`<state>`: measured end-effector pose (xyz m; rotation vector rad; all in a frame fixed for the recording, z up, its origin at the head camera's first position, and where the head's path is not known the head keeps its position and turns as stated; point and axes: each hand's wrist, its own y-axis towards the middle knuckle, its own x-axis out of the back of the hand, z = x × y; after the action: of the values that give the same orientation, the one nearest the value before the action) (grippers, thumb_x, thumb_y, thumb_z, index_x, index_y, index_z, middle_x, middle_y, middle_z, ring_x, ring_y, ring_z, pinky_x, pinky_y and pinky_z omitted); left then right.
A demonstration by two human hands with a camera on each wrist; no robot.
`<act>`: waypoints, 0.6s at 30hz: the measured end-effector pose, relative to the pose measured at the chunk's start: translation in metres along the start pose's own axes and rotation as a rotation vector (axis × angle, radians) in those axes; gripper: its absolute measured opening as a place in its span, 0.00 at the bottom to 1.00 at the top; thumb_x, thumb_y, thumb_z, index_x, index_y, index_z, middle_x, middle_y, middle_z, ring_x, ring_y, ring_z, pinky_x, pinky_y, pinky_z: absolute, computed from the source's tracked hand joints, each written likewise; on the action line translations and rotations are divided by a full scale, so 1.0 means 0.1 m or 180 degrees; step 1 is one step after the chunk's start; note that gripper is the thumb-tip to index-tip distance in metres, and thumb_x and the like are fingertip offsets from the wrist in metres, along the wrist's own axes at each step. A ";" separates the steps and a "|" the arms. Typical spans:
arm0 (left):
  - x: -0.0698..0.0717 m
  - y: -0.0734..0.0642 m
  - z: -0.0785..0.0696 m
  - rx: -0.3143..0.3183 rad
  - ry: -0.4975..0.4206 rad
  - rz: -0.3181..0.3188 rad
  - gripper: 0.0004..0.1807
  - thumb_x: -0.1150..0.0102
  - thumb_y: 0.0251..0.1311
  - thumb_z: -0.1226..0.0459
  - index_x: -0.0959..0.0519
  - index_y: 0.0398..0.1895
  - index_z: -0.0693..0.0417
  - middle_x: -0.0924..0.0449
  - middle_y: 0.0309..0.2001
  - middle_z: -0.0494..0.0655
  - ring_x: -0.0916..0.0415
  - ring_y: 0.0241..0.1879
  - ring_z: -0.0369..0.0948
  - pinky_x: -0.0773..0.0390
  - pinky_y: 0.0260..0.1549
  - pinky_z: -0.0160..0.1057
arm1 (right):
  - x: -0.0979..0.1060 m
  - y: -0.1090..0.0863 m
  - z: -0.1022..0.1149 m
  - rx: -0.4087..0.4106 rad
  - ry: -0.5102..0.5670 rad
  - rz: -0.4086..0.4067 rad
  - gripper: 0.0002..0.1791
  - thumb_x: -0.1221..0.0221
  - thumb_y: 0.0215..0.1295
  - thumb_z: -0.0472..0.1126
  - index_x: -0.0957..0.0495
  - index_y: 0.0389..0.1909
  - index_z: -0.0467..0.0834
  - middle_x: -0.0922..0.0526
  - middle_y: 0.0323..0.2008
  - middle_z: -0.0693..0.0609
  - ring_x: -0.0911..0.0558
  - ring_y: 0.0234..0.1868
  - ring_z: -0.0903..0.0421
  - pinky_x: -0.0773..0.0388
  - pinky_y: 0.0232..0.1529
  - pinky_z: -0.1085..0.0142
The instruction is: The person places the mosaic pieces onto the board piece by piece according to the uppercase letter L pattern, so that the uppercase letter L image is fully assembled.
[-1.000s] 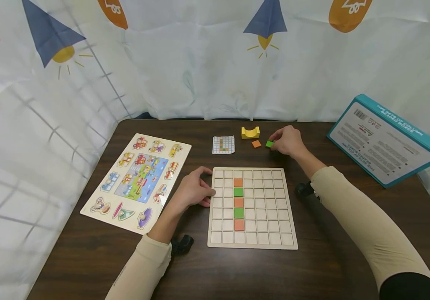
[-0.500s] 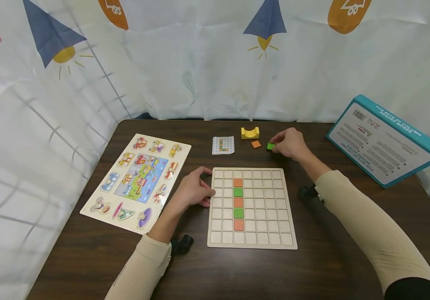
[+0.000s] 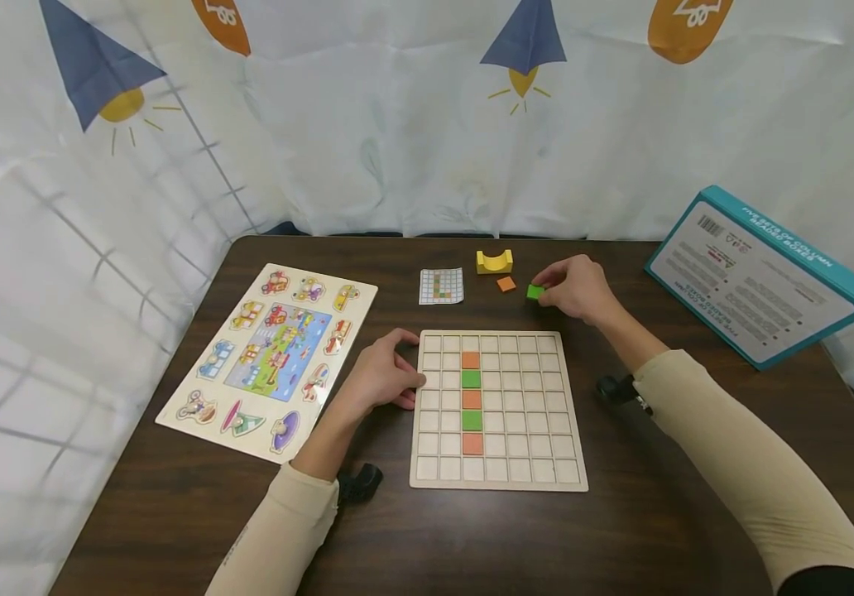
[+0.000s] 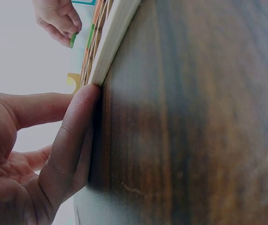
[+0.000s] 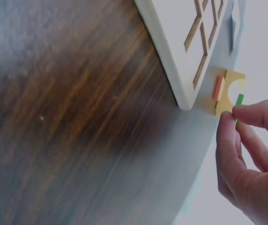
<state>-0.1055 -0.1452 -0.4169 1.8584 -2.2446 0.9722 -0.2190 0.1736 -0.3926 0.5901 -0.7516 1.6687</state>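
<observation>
The right hand (image 3: 574, 288) pinches a small green square tile (image 3: 534, 292) between thumb and fingertips, raised above the tabletop in the right wrist view. Just left of it lies an orange tile (image 3: 506, 284). At the left edge of a wooden grid board (image 3: 516, 489), the left hand (image 3: 385, 372) rests with its fingertips touching the rim; the left wrist view shows a fingertip (image 4: 88, 93) against the board's side. One column of the board holds orange tiles (image 3: 472, 399) and green tiles (image 3: 472, 420) in alternation, from the second row down to the sixth.
A small printed grid card (image 3: 441, 286) and a yellow arch block (image 3: 494, 262) sit behind the board. On the left lies a vehicle puzzle board (image 3: 266, 443), partly under the left forearm. A teal box (image 3: 762, 281) leans at the right. A white curtain hangs behind the table.
The right hand has shifted slightly downward in the head view with the green tile, its forearm moving a little right. The left hand stays at the board's edge.
</observation>
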 end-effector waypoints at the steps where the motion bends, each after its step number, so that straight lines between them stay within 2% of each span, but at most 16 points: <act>1: 0.00 0.00 0.00 -0.0005 0.0006 0.0002 0.36 0.30 0.58 0.73 0.31 0.70 0.51 0.18 0.38 0.58 0.15 0.20 0.44 0.10 0.21 0.44 | 0.00 -0.01 0.01 0.0008 0.0016 0.0008 0.14 0.33 0.65 0.35 0.12 0.51 0.40 0.14 0.47 0.41 0.20 0.47 0.46 0.20 0.37 0.64; 18: 0.00 0.00 -0.01 -0.0015 0.0003 -0.0012 0.35 0.31 0.58 0.73 0.30 0.70 0.51 0.17 0.39 0.58 0.15 0.20 0.44 0.10 0.21 0.44 | -0.06 -0.27 0.10 0.0139 0.0216 0.0204 0.14 0.34 0.65 0.34 0.12 0.50 0.41 0.16 0.44 0.42 0.21 0.44 0.47 0.19 0.37 0.63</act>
<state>-0.1057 -0.1447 -0.4158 1.8592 -2.2400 0.9664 -0.1910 0.1657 -0.3855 0.5420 -0.6927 1.7593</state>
